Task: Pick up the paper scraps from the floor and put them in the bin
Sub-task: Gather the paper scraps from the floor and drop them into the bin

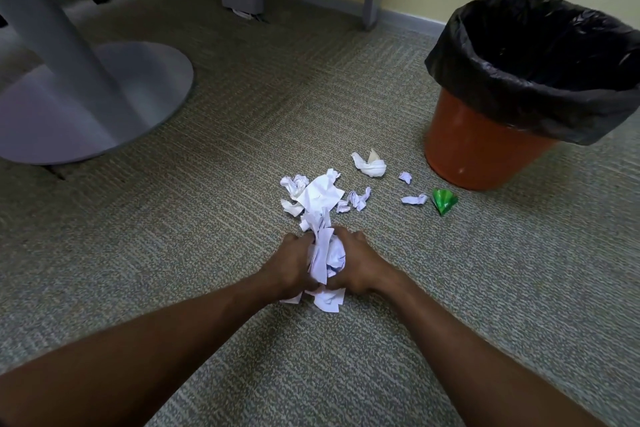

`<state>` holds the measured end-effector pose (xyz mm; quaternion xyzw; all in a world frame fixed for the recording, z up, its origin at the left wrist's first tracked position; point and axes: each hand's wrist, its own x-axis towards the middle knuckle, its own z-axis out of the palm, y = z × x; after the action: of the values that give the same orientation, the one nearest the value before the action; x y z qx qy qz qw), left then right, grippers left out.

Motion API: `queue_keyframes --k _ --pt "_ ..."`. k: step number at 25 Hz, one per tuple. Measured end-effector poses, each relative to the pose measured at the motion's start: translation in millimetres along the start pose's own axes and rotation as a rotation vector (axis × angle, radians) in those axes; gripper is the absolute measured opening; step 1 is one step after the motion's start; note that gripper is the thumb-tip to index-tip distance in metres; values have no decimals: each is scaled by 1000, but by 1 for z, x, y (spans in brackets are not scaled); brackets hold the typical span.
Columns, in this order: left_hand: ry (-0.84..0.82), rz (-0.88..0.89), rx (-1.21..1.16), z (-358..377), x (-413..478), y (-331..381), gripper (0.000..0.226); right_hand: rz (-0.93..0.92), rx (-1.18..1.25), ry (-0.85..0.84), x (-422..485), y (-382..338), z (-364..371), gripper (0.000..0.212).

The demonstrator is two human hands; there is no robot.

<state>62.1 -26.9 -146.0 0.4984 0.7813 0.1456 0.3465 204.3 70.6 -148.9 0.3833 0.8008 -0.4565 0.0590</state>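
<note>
Together, a wad of paper scraps (327, 255) was pressed between the left hand (294, 262) and the right hand (360, 262), both closed on it low over the carpet floor (207, 218). Gathering was judged under way. More loose scraps (317, 194) and a green piece (444, 200) lay beyond (nearer the bin). Next, lifting the wad to the lined bin (485, 149) without shedding pieces would be called for.
</note>
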Motion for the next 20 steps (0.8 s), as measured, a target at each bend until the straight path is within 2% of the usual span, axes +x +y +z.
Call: queue_keyframes --k 8,20 --pt "145 153 -175 -1 -16 15 63 -69 102 63 -7 8 3 99" --pt "291 221 -55 -23 -17 50 71 -212 115 197 -37 -14 -44 100"
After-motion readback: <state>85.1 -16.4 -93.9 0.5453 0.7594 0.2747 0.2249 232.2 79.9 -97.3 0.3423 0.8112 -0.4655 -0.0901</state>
